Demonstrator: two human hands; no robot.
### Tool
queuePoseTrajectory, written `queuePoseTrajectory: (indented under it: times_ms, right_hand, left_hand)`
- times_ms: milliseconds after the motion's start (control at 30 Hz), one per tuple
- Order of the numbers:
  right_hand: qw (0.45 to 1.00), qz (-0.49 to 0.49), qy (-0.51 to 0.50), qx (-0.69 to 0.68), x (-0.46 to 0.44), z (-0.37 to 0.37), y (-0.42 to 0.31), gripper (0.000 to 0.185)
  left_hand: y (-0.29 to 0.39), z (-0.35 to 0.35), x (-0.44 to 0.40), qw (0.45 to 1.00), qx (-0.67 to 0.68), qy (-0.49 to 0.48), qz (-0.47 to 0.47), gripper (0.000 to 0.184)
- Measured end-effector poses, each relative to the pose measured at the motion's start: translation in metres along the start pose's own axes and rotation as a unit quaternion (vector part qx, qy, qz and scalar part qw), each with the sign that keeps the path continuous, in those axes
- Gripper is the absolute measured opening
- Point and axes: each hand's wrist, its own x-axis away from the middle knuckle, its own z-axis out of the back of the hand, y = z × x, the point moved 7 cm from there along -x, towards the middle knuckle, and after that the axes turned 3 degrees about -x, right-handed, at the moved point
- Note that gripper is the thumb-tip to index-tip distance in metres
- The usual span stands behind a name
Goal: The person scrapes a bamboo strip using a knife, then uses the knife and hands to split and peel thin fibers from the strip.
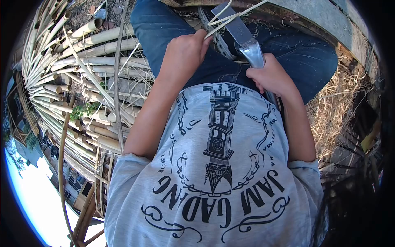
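Note:
My left hand (187,51) is closed around the near ends of thin pale bamboo strips (233,17), pinched at the fingertips. These strips run up and to the right, crossing over the blade. My right hand (272,76) is wrapped around the metal handle of a machete (238,29). Its broad flat grey blade points up and left, between my legs. Part of the handle is hidden in my fist and below it. Whether the strips touch the blade, I cannot tell.
Cut bamboo poles (105,38) lie fanned out on my left, with a green sprig (78,112) among them. Pale shavings (331,109) pile up on my right. A grey board (325,18) runs across the top right. Footwear (222,44) shows between my legs.

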Motion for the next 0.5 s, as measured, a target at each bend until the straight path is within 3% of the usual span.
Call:
queuePoseTrajectory:
  times_ms: [67,233,367,433,500]
  right_hand:
    - [1.0,0.016,0.009,0.019,0.0008,0.0005,-0.0015,0.012]
    - [0.983,-0.043,-0.106,-0.144,-0.0005,-0.0037,0.006,0.012]
    - [0.994,-0.041,-0.053,-0.089,-0.002,-0.0056,0.0037,0.012]
    - [1.0,0.0,-0.011,0.02,-0.0019,-0.0049,-0.0024,0.012]
    - [0.999,-0.015,-0.035,-0.013,-0.0012,-0.0044,-0.0019,0.012]
  left_hand:
    - [0.0016,0.0036,-0.0003,1.0,0.003,0.008,-0.007,0.02]
    - [-0.0014,0.0037,-0.001,0.999,-0.018,0.025,-0.027,0.022]
    - [-0.002,0.0011,-0.0007,1.0,-0.015,0.004,-0.001,0.018]
    - [-0.0025,0.001,0.0008,1.0,0.002,-0.003,0.011,0.017]
    - [-0.0042,0.0051,-0.0012,1.0,0.013,0.02,0.007,0.018]
